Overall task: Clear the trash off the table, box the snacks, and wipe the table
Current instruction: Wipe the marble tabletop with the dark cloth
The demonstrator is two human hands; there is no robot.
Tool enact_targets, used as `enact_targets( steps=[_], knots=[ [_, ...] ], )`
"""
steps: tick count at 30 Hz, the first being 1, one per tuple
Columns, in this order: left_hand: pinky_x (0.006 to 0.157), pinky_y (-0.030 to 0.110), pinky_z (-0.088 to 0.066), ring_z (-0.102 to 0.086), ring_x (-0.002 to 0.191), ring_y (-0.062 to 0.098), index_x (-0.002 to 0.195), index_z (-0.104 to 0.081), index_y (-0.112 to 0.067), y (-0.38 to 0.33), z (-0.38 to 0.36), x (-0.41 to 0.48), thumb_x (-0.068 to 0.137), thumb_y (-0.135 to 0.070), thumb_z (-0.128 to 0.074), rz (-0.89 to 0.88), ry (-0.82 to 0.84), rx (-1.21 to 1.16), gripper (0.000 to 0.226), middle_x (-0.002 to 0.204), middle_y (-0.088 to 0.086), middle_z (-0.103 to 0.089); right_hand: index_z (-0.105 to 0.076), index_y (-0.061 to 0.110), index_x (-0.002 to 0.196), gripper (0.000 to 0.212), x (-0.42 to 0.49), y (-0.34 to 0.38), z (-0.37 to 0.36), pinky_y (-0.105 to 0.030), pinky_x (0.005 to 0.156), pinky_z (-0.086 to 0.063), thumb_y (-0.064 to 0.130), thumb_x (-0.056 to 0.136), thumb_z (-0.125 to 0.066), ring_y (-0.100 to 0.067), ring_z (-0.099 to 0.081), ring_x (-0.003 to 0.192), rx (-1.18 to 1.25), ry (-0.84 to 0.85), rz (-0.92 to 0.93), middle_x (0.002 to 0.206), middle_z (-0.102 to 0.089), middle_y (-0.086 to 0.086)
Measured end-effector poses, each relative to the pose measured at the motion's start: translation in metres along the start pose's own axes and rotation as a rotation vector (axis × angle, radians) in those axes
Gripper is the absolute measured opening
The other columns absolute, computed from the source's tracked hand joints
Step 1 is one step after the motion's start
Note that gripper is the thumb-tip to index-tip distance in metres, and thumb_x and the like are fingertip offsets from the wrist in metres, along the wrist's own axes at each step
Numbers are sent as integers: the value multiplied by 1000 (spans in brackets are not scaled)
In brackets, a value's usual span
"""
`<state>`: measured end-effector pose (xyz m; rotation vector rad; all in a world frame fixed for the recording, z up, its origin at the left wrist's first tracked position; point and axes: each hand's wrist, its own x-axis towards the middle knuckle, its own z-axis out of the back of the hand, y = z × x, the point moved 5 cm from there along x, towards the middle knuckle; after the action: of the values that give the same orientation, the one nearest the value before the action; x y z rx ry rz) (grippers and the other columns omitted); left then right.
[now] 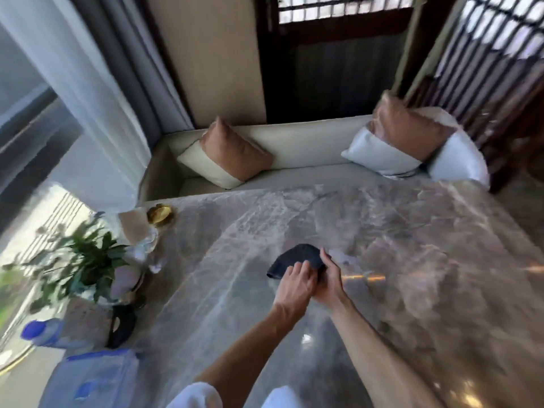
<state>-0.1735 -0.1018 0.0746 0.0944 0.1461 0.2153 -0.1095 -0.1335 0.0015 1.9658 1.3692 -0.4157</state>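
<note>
Fingers (297,270) of left hand (295,285) laid flat on dark cloth (297,259), not curled | right hand (328,279) wrapped around cloth's right edge, grasping it | cloth located mid-table on marble table (397,260) | clear lidded box (97,375) seen at near-left corner.

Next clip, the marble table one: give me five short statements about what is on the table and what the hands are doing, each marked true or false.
1. Both hands rest on the dark cloth. True: left hand and right hand press it together.
2. The cloth is white. False: it is dark, nearly black.
3. A gold dish sits near the table's far left corner. True.
4. The plant stands at the table's right edge. False: it is at the left.
5. The sofa holds no cushions. False: several lie on it.
</note>
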Motion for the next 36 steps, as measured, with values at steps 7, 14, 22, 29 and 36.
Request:
enact_targets(
  steps=[7, 14, 22, 29, 36],
  knots=[
    [87, 32, -48, -56, 96, 24, 109, -61, -12, -131, 10, 43, 78, -17, -62, -178, -25, -143, 31, 108, 7, -57, -72, 5, 110, 39, -67, 83, 107, -40, 89, -54, 35, 87, -59, -31, -70, 98, 28, -106, 128, 103, -73, -16],
    [115, 35, -27, -39, 138, 26, 148, -36, -14, -112, -70, 24, 96, -32, -43, 187, 9, -600, 56, 149, 10, -43, -58, 8, 127, 42, -79, 155, 186, -37, 73, -58, 30, 91, -51, -30, -72, 89, 10, -379, 197, 106, -74, -14],
    [124, 47, 2, -1, 153, 27, 155, -12, -15, -9, -192, -16, 94, -50, -21, 746, 80, -479, 71, 164, 9, -7, -52, 2, 136, 50, -57, 230, 244, -43, 103, -46, 26, 92, -56, -33, -62, 114, -303, -623, 299, 132, -60, -19],
    [124, 47, -5, -7, 153, 22, 156, -12, -18, 10, -240, -30, 92, -43, -16, 876, 11, -473, 68, 164, 3, -11, -33, 1, 149, 68, -1, 254, 266, -26, 86, -43, 46, 99, -45, -21, -56, 96, -654, -834, 356, 107, -57, -4],
    [125, 46, -6, -4, 153, 15, 156, -10, -18, 12, -238, -33, 94, -34, -19, 893, -105, -581, 65, 164, 1, -8, -20, 8, 154, 65, 85, 191, 227, -49, 122, 1, 43, 102, -37, -31, -3, 152, -1280, -853, 186, 164, -9, -12]
  ],
)
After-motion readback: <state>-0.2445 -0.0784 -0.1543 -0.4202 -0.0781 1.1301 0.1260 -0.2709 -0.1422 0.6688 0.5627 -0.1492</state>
